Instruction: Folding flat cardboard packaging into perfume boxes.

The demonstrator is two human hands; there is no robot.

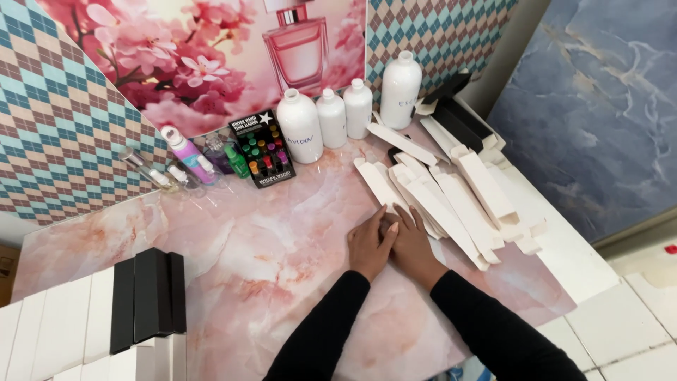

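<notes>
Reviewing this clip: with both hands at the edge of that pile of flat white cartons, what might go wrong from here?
1. The left hand and right hand rest together by the loosely fanned flat cartons; a nudge might scatter them.
2. Some cartons lie near the table edge and may slide off.
3. The white bottles stand close behind; shoved cartons might topple them.

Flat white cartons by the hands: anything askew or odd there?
Yes: the flat white cartons lie fanned and overlapping in a loose heap, some hanging past the marble mat's right edge. Both hands, left and right, rest at its near end.
</notes>
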